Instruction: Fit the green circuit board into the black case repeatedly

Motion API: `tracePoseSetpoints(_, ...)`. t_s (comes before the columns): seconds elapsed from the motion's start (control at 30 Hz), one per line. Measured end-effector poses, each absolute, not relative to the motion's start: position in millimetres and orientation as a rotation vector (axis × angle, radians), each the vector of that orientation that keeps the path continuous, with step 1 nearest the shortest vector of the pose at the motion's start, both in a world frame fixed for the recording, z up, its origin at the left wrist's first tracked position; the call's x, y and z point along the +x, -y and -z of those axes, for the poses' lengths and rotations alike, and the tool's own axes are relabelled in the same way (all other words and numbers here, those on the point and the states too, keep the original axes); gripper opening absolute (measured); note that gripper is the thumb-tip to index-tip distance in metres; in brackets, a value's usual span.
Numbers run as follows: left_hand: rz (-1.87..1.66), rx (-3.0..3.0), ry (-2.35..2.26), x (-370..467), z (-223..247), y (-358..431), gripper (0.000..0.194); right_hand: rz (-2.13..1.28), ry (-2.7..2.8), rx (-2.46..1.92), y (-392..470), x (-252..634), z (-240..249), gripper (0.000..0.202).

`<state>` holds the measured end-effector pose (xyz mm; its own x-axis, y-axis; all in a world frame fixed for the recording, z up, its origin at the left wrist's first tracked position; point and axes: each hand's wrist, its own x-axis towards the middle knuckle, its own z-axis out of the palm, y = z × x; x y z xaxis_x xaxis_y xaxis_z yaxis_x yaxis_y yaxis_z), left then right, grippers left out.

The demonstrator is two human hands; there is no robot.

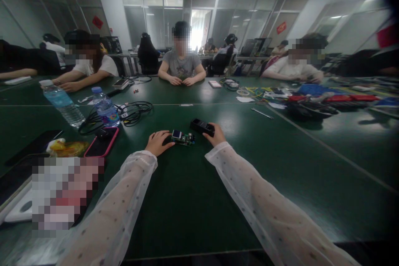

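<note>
Near the middle of the green table, my left hand grips the left end of a small green circuit board that carries a little screen. Just right of it, my right hand holds the right end of a black rectangular casing between thumb and fingers. Board and casing are close together but apart, the casing slightly farther from me. The casing looks hollow on its upper side; its inside is too dark to make out.
Two water bottles, black cables and a pink-edged phone lie to the left on the green table. A metal tool and a pile of coloured items are at the right. People sit across the table.
</note>
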<state>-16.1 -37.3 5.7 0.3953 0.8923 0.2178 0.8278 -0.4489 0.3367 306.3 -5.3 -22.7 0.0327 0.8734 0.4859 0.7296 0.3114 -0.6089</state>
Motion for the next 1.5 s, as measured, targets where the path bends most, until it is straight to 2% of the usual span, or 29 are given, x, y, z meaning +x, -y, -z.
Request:
tracePoseSetpoints(0.63, -0.572, 2.486, -1.555, -15.7, -3.4, 36.1, 0.047, -0.260, 1.647, -1.418, 6.6, 301.0, 17.6, 0.052)
tracePoseSetpoints(1.03, -0.581, 2.487, -1.547, -16.5, -2.4, 35.8, 0.047, -0.659, 1.656, -1.097, 40.3, 259.2, -20.5, 0.054)
tracePoseSetpoints(1.27, -0.598, 2.484, -1.555, -14.6, -3.0, 36.9, 0.044, -0.533, 1.900, -1.065, 52.2, 247.3, -25.1, 0.055)
tracePoseSetpoints(1.5, -0.592, 2.475, -1.550, -14.9, -3.1, 37.0, 0.061, -0.582, 2.095, -1.160, 41.3, 254.8, -4.9, 0.061)
